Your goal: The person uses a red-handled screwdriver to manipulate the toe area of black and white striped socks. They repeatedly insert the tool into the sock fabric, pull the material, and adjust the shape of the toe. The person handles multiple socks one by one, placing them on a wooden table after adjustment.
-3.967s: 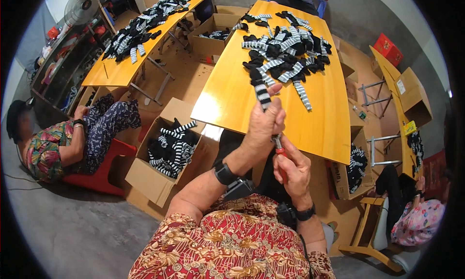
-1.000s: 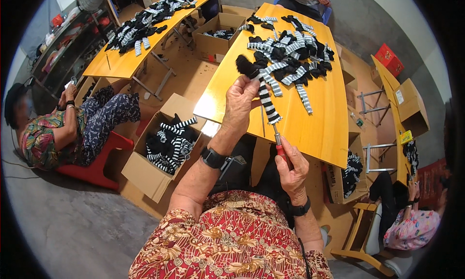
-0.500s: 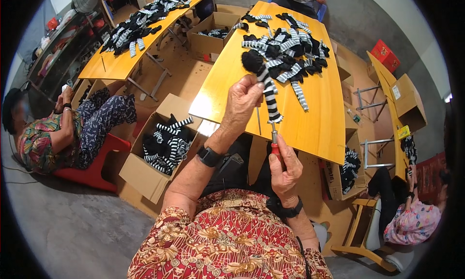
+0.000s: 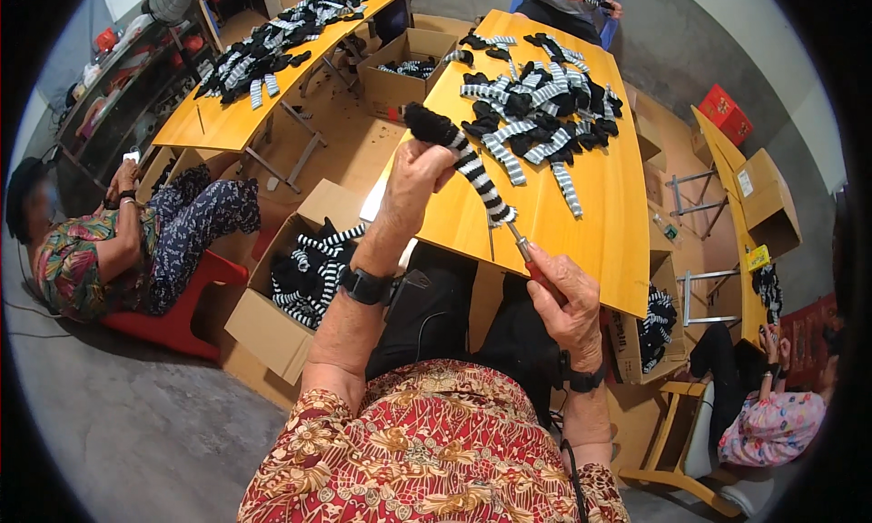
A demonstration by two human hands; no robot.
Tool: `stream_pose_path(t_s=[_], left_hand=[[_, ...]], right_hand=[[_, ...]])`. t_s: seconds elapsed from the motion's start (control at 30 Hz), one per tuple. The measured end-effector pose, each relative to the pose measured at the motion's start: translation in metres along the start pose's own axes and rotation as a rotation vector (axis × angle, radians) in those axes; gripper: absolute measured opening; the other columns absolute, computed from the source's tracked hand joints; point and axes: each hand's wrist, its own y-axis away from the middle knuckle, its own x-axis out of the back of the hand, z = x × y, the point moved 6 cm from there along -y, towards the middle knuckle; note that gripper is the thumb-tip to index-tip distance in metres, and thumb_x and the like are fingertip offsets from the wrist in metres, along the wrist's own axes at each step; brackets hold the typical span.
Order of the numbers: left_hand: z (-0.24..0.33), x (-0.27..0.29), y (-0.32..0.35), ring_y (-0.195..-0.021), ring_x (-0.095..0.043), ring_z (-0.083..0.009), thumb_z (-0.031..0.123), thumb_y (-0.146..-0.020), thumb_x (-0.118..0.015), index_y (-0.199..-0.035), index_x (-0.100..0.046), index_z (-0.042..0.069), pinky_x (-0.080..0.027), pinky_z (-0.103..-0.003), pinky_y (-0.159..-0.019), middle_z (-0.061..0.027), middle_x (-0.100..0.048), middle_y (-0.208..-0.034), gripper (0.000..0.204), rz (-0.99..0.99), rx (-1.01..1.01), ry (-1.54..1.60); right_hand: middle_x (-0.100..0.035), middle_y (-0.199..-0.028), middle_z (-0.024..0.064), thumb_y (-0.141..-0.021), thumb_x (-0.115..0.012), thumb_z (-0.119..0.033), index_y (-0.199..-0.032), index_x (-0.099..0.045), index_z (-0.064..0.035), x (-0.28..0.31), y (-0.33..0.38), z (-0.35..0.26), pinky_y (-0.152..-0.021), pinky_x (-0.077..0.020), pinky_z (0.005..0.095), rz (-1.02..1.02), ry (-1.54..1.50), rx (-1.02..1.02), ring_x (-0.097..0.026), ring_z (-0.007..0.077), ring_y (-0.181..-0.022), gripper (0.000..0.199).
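The left hand (image 4: 418,178) is gripping, with its fingers curled, a black-and-white knitted piece (image 4: 474,170) near the black end. The right hand (image 4: 569,307) is holding a tool (image 4: 522,244) by its red handle, the fingers bending around it, and the metal shaft is meeting the striped end. The piece is slanting above the yellow table (image 4: 607,250), near a knitted pile (image 4: 549,94).

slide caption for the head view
Left hand holds a striped knit piece, right hand a red-handled tool at its end, near a table heaped with knitwear.
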Motion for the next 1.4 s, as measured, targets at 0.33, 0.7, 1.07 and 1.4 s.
stream_pose_path(t_s=[0.33, 0.7, 1.07, 1.4], left_hand=[[-0.021, -0.039, 0.020, -0.061, -0.046, -0.0053, 0.024, -0.091, -0.059, -0.088, -0.063, 0.002, -0.036, -0.020, -0.055, 0.0046, -0.053, -0.068, 0.022, -0.338, 0.151, -0.196], [-0.012, -0.008, 0.001, -0.075, -0.059, -0.0048, 0.014, -0.091, -0.066, -0.100, -0.064, 0.003, -0.048, -0.019, -0.069, 0.0009, -0.065, -0.086, 0.015, -0.035, 0.051, 0.259], [-0.035, -0.025, 0.014, -0.075, -0.056, -0.0063, 0.007, -0.089, -0.066, -0.100, -0.063, 0.002, -0.045, -0.021, -0.068, -0.0001, -0.064, -0.086, 0.012, 0.110, 0.010, 0.238], [0.009, -0.004, 0.000, -0.109, -0.056, -0.0156, 0.009, -0.088, -0.066, -0.128, -0.055, 0.006, -0.047, -0.030, -0.094, -0.0075, -0.056, -0.122, 0.042, -0.131, -0.156, 0.172]], right_hand=[[-0.060, -0.080, 0.0124, -0.082, -0.063, 0.000, -0.114, -0.061, 0.0042, -0.011, 0.018, 0.004, -0.063, -0.0468, 0.0305, 0.220, -0.004, -0.078, -0.058, 0.0217, -0.068, 0.033], [-0.060, -0.082, 0.0111, -0.081, -0.064, 0.000, -0.117, -0.060, 0.0042, -0.004, 0.022, -0.004, -0.062, -0.0458, 0.0282, 0.118, -0.070, -0.101, -0.056, 0.0180, -0.067, 0.037], [-0.059, -0.086, 0.0018, -0.090, -0.059, -0.009, -0.131, -0.053, 0.0014, -0.044, 0.058, -0.003, -0.051, -0.0382, 0.0188, 0.267, -0.543, -0.591, -0.045, 0.0031, -0.059, 0.043], [-0.062, -0.087, 0.0088, -0.086, -0.064, -0.005, -0.129, -0.055, -0.0028, -0.019, 0.054, 0.021, -0.044, -0.0385, 0.0194, 0.185, -1.155, -0.615, -0.050, 0.0092, -0.057, 0.044]])
